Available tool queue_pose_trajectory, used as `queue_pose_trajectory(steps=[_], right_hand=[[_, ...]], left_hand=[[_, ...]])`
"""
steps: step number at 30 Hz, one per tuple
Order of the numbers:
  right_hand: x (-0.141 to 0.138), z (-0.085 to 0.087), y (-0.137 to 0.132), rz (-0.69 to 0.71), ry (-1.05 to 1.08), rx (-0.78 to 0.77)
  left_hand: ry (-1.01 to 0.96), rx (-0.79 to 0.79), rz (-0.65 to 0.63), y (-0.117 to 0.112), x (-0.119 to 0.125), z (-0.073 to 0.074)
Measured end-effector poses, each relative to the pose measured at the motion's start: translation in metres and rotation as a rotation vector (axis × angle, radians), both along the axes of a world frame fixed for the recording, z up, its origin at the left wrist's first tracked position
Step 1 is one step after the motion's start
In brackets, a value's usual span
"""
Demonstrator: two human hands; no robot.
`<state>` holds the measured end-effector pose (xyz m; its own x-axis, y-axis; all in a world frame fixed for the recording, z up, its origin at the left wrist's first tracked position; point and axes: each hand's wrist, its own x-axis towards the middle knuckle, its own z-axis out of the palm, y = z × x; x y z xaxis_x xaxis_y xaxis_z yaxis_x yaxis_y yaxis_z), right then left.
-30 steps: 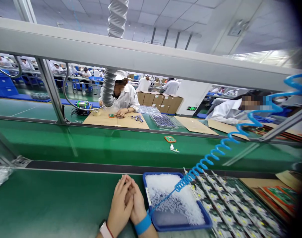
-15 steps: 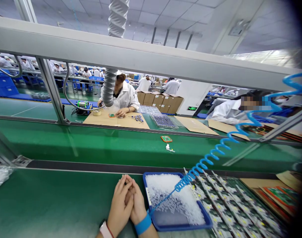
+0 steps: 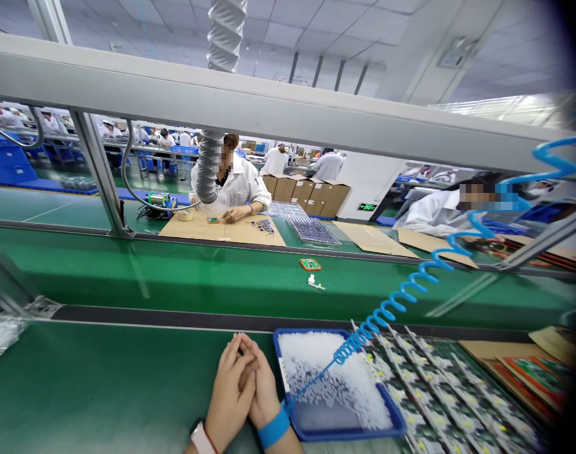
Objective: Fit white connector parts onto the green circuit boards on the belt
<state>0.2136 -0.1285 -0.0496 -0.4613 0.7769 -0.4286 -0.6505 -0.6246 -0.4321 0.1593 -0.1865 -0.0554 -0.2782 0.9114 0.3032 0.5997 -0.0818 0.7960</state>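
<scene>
My left hand [image 3: 231, 391] and my right hand [image 3: 264, 389] rest together over the green bench, palms facing and fingertips touching in a loose clasp. The fingers are pressed together, and no object shows between them; the inner palms are partly hidden. A watch with a pale band [image 3: 203, 438] is on my left wrist. Round my right wrist goes a blue strap [image 3: 273, 429], joined to a coiled blue cord [image 3: 392, 309]. Just right of my hands lies a blue tray [image 3: 349, 434] holding many small white pieces [image 3: 311, 353].
Rows of white parts with yellow spots [image 3: 430, 391] lie right of the tray, beside cardboard with orange-edged green boards [image 3: 538, 372]. On the green belt sit a circuit board [image 3: 310, 265] and a white part [image 3: 315, 283]. A co-worker [image 3: 243, 183] sits opposite. A metal beam [image 3: 269, 104] crosses above.
The circuit board and the white part on the belt have shifted left. The co-worker opposite has moved head and hands slightly. My own hands have stayed clasped in place.
</scene>
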Motion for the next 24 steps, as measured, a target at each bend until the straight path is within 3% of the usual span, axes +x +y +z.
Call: queue_pose_trajectory(steps=[9, 24], right_hand=[[0.0021, -0.0019, -0.002, 0.017, 0.002, -0.016], [-0.0023, -0.0001, 0.0009, -0.01, -0.01, -0.005]], left_hand=[[-0.034, -0.006, 0.029, 0.0012, 0.0, -0.0064], [0.028, 0.04, 0.029, 0.0012, -0.0004, -0.0018]])
